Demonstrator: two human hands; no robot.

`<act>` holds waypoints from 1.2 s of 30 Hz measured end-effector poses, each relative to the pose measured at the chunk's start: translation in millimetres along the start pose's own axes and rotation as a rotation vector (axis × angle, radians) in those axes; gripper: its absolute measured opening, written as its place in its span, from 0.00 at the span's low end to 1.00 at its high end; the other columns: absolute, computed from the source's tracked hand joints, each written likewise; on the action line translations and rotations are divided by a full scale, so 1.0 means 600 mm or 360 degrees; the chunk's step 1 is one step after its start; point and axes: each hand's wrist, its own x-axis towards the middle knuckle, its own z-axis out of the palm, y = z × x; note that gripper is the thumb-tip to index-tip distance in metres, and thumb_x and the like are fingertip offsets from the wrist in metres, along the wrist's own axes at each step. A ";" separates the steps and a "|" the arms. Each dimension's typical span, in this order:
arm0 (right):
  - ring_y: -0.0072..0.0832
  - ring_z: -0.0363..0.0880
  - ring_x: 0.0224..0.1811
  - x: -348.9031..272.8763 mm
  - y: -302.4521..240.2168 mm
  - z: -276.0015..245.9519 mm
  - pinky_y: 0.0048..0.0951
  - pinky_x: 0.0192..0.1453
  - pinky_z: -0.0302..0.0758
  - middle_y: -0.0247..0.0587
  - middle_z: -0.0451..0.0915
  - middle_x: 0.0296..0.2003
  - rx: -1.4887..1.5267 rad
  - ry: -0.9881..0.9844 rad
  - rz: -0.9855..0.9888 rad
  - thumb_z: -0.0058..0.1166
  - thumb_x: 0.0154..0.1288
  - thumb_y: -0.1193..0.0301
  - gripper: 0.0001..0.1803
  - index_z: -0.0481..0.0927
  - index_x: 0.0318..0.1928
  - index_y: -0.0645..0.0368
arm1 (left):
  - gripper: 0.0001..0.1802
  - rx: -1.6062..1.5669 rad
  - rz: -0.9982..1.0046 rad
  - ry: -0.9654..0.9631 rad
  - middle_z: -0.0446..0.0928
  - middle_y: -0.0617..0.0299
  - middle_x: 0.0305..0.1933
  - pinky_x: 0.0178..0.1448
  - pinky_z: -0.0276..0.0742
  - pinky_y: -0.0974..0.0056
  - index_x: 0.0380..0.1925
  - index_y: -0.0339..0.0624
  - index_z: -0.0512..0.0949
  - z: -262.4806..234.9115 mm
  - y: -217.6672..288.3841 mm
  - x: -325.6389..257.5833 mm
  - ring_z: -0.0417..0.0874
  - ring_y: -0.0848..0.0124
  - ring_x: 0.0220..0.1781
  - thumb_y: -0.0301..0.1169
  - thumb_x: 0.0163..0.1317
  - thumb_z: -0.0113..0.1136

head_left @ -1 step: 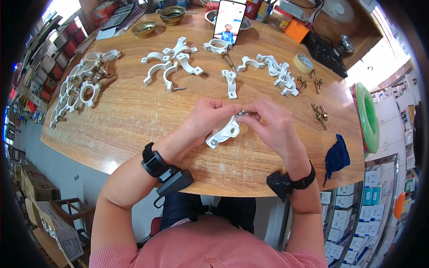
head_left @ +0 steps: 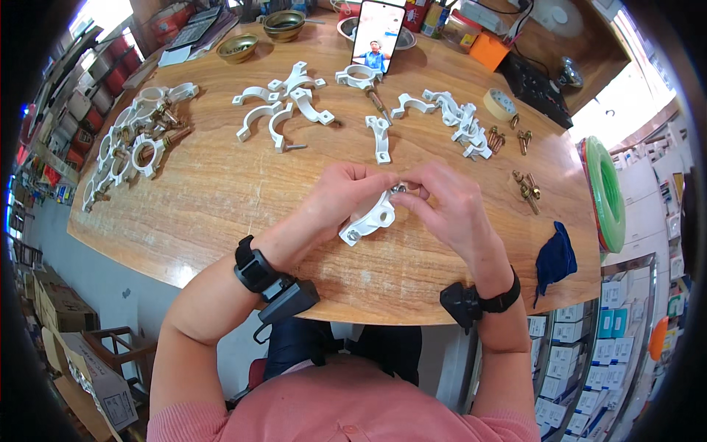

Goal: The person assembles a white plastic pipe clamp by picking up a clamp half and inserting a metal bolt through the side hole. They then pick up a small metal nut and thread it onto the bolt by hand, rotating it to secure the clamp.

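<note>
Over the front middle of a wooden table (head_left: pixel 221 199), both my hands hold one white plastic pipe clamp (head_left: pixel 370 219). My left hand (head_left: pixel 339 195) grips the clamp's upper left side. The fingertips of my right hand (head_left: pixel 449 206) pinch a small metal bolt (head_left: pixel 400 188) at the clamp's top end. A second fastener shows at the clamp's lower end, close to the tabletop. Each wrist wears a black strap.
Loose white clamp halves (head_left: pixel 276 110) lie beyond my hands, with more (head_left: pixel 460 121) at the back right. Assembled clamps with brass bolts (head_left: pixel 136 140) sit at the left. Brass bolts (head_left: pixel 526 188), a tape roll (head_left: pixel 501 103), a blue cloth (head_left: pixel 556 258), an upright phone (head_left: pixel 377 33) and metal bowls (head_left: pixel 237 46) are around.
</note>
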 end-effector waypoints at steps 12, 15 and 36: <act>0.34 0.73 0.27 0.000 -0.004 -0.009 0.30 0.28 0.70 0.38 0.73 0.26 -0.0103 -0.0077 0.0024 0.54 0.50 0.72 0.09 0.75 0.34 0.57 | 0.12 -0.0047 -0.0026 -0.0004 0.74 0.64 0.20 0.17 0.68 0.75 0.27 0.34 0.75 -0.004 -0.011 0.010 0.73 0.78 0.16 0.35 0.56 0.53; 0.34 0.73 0.27 0.004 0.003 0.002 0.30 0.29 0.70 0.38 0.72 0.27 -0.0052 0.0013 -0.0082 0.54 0.51 0.72 0.07 0.74 0.33 0.58 | 0.12 -0.0106 -0.0032 -0.0048 0.74 0.65 0.21 0.19 0.68 0.76 0.29 0.35 0.75 -0.004 -0.010 0.007 0.73 0.79 0.18 0.35 0.57 0.52; 0.35 0.73 0.28 -0.007 0.012 -0.003 0.30 0.29 0.70 0.40 0.72 0.27 -0.0086 0.0038 0.0109 0.52 0.51 0.73 0.06 0.72 0.31 0.59 | 0.21 -0.0249 -0.0102 -0.0448 0.69 0.67 0.35 0.41 0.75 0.67 0.44 0.39 0.66 0.007 0.000 0.001 0.73 0.78 0.33 0.27 0.50 0.61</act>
